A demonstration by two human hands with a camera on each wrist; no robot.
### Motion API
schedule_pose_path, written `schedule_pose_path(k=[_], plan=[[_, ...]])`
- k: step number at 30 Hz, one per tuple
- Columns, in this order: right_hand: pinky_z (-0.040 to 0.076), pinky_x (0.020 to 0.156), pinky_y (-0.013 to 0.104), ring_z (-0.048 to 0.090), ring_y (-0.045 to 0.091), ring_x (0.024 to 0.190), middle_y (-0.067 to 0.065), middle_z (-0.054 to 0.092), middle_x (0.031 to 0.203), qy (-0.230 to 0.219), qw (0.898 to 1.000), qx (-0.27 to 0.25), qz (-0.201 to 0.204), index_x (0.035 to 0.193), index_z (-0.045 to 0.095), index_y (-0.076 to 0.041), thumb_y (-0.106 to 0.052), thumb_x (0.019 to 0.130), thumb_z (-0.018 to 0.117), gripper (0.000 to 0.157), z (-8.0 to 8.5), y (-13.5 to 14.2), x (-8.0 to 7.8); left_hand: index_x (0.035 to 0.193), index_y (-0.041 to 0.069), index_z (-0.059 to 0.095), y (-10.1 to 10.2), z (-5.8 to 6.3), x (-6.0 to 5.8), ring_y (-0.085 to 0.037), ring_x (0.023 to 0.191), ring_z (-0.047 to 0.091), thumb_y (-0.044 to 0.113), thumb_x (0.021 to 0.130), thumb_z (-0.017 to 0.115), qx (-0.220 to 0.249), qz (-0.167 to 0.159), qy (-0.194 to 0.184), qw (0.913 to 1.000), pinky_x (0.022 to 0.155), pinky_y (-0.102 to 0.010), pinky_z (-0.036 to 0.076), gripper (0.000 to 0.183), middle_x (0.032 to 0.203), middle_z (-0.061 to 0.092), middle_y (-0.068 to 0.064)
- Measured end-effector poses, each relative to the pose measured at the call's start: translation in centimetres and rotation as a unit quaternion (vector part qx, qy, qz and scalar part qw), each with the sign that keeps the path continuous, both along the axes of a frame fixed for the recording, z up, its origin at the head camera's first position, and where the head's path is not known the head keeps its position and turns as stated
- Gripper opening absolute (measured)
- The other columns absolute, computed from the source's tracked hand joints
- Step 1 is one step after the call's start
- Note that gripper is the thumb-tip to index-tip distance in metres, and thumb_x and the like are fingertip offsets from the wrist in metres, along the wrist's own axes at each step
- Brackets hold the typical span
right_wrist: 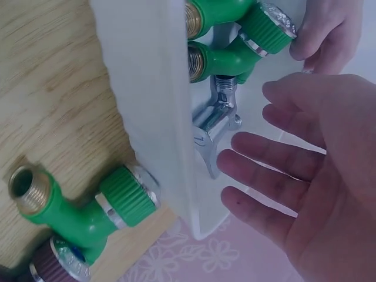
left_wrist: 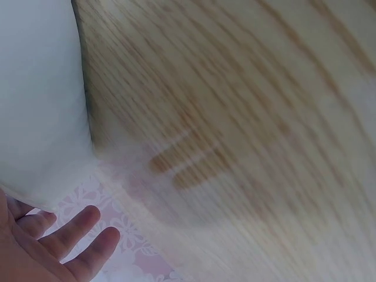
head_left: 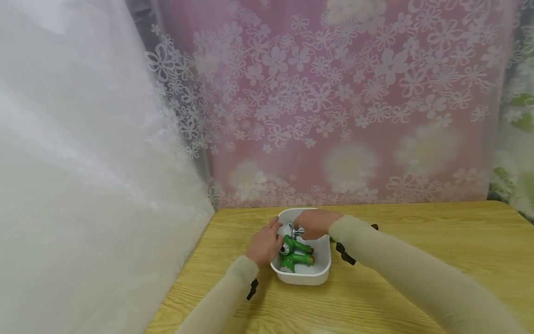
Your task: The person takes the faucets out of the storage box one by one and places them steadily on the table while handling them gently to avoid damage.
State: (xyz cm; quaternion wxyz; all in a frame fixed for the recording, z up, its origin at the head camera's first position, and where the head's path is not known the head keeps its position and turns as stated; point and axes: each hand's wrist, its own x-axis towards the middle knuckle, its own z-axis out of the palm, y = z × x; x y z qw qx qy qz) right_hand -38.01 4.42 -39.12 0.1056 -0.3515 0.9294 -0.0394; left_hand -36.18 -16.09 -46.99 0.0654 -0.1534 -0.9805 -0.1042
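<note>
My left hand (head_left: 264,243) holds the left rim of a white plastic basin (head_left: 304,278); two of its fingers stick out past the rim in the left wrist view. Inside lie two green valves (head_left: 298,243) with brass threaded ends, plus a chrome tap (right_wrist: 220,120) at the far end. Over the basin's far right side, my right hand (head_left: 317,223) reaches in with straight, slightly spread fingers and nothing between them. Its fingertips (right_wrist: 235,158) are close to the chrome tap; contact cannot be made out.
Outside the basin's right wall, another green valve (right_wrist: 76,220) lies on the wooden table (head_left: 417,241), beside a dark reddish knob (right_wrist: 56,261). The right forearm partly hides these in the head view. A pink flowered curtain (head_left: 354,116) hangs behind, and white sheeting (head_left: 83,185) stands left.
</note>
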Motion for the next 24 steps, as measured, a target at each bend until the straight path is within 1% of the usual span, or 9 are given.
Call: schedule_pose_path(k=[6, 9, 11, 18, 22, 24], plan=[[0.056, 0.09, 0.038, 0.065, 0.016, 0.11, 0.0, 0.067, 0.13, -0.031, 0.999, 0.01, 0.006, 0.132, 0.067, -0.018, -0.018, 0.093, 0.07, 0.039, -1.7, -1.7, -1.2, 0.146, 0.01, 0.05, -0.6, -0.3, 0.3, -0.028, 0.137, 0.051, 0.027, 0.106, 0.04, -0.008, -0.004, 0.001, 1.0, 0.107, -0.048, 0.048, 0.045, 0.164, 0.032, -0.007], [0.056, 0.089, 0.037, 0.065, 0.014, 0.11, -0.001, 0.066, 0.132, -0.037, 0.999, 0.01, 0.005, 0.133, 0.066, -0.02, -0.018, 0.092, 0.071, 0.042, -2.4, -2.1, -1.8, 0.147, 0.01, 0.049, -0.7, -0.2, 0.5, -0.028, 0.137, 0.052, 0.027, 0.106, 0.039, -0.014, -0.004, 0.003, 0.9999, 0.106, -0.048, 0.048, 0.045, 0.164, 0.032, -0.007], [0.056, 0.088, 0.038, 0.064, 0.015, 0.11, -0.001, 0.066, 0.131, -0.042, 0.999, 0.008, 0.003, 0.133, 0.066, -0.021, -0.017, 0.091, 0.072, 0.042, -2.6, -2.2, -2.1, 0.148, 0.01, 0.048, -0.7, -0.1, 0.4, -0.028, 0.137, 0.052, 0.027, 0.107, 0.038, -0.016, -0.005, 0.007, 0.9998, 0.106, -0.047, 0.048, 0.046, 0.164, 0.032, -0.006], [0.054, 0.097, 0.041, 0.062, 0.017, 0.12, -0.006, 0.066, 0.132, -0.053, 0.998, 0.011, 0.009, 0.132, 0.067, -0.03, -0.013, 0.089, 0.07, 0.046, -3.0, -2.6, -2.8, 0.15, 0.012, 0.046, -0.3, 0.4, 0.4, -0.028, 0.136, 0.053, 0.029, 0.107, 0.038, -0.016, -0.01, 0.01, 0.9998, 0.104, -0.048, 0.05, 0.047, 0.164, 0.033, -0.005], [0.054, 0.096, 0.039, 0.063, 0.014, 0.114, -0.009, 0.068, 0.127, -0.058, 0.998, 0.001, 0.006, 0.128, 0.069, -0.035, -0.01, 0.087, 0.071, 0.049, -3.5, -2.9, -3.1, 0.152, 0.014, 0.042, -0.3, 0.3, 0.2, -0.027, 0.136, 0.053, 0.029, 0.107, 0.036, -0.017, -0.012, 0.013, 0.9997, 0.104, -0.048, 0.05, 0.048, 0.164, 0.033, -0.004], [0.054, 0.095, 0.038, 0.063, 0.011, 0.11, -0.01, 0.068, 0.125, -0.059, 0.998, -0.003, 0.004, 0.127, 0.07, -0.036, -0.009, 0.087, 0.073, 0.049, -3.6, -3.0, -2.9, 0.153, 0.014, 0.041, -0.2, 0.2, 0.1, -0.026, 0.136, 0.053, 0.03, 0.107, 0.036, -0.017, -0.012, 0.013, 0.9997, 0.105, -0.047, 0.049, 0.049, 0.164, 0.032, -0.004]])
